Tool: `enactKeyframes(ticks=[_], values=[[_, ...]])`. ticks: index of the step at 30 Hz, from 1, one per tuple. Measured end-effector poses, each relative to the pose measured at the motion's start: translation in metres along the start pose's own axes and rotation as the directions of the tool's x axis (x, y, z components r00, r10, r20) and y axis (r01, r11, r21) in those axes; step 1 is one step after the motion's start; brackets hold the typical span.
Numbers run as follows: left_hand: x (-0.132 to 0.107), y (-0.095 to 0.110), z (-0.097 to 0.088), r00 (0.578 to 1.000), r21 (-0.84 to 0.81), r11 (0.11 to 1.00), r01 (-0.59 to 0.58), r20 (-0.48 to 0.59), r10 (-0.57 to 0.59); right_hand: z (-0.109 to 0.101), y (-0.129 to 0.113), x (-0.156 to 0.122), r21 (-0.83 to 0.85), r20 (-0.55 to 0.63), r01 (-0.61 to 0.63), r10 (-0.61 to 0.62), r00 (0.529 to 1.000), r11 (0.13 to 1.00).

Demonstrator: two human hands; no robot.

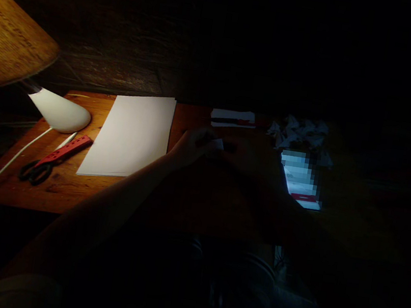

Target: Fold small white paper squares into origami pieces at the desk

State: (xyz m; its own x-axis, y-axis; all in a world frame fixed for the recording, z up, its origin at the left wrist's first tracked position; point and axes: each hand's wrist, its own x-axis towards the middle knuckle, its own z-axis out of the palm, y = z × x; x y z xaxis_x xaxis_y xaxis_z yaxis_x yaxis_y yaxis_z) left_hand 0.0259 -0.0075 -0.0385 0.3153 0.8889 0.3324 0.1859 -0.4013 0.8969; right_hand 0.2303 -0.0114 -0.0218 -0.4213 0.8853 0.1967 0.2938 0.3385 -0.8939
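Holds a small white piece of paper near the middle of the frame, at the fingers' end of the left hand; cannot tell whether raised over the wooden table or resting on it. Has the left hand closed on the piece from its left side. Brings the right hand up close on the other side, in deep shadow; cannot tell its grip, if any. Sets both hands almost together around the piece, with the left seemingly nearer. Shows too little of the piece to give its long axis.

Slants the left forearm up from the lower left, palm turned inward as far as visible; loses most of the right arm in darkness at the lower right.

Farther out, has a white strip of paper with a dark, slim tool across it, just above the hands in the frame; large white sheets to the left; a lit phone to the right, below crumpled or folded white papers. Toward the left edge, red scissors with black handles near a lamp.
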Motion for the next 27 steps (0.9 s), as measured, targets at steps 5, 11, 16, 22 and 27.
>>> enactKeyframes(ticks=[5,11,16,22,27], values=[[0.0,0.005,-0.002,0.999,0.005,0.999,0.044,0.009,-0.044,0.0,-0.002,-0.001,-0.068,-0.041,-0.034,0.031,0.999,0.997],[0.001,0.008,-0.003,0.998,-0.02,0.998,0.052,0.032,-0.052,0.0,-0.005,0.001,-0.129,-0.052,-0.043,0.036,0.998,0.991],[-0.001,0.01,-0.003,0.999,0.022,0.999,0.037,0.039,-0.038,-0.001,-0.006,0.0,-0.134,-0.01,-0.014,0.013,1.0,0.991],[-0.002,0.012,-0.004,0.996,0.029,0.998,0.05,0.072,-0.052,-0.001,-0.007,-0.001,-0.125,0.041,0.005,0.0,0.999,0.992],[0.0,0.005,-0.004,0.998,0.005,0.999,0.038,0.053,-0.038,-0.002,-0.006,-0.002,-0.027,-0.041,0.022,-0.024,0.999,0.999]])
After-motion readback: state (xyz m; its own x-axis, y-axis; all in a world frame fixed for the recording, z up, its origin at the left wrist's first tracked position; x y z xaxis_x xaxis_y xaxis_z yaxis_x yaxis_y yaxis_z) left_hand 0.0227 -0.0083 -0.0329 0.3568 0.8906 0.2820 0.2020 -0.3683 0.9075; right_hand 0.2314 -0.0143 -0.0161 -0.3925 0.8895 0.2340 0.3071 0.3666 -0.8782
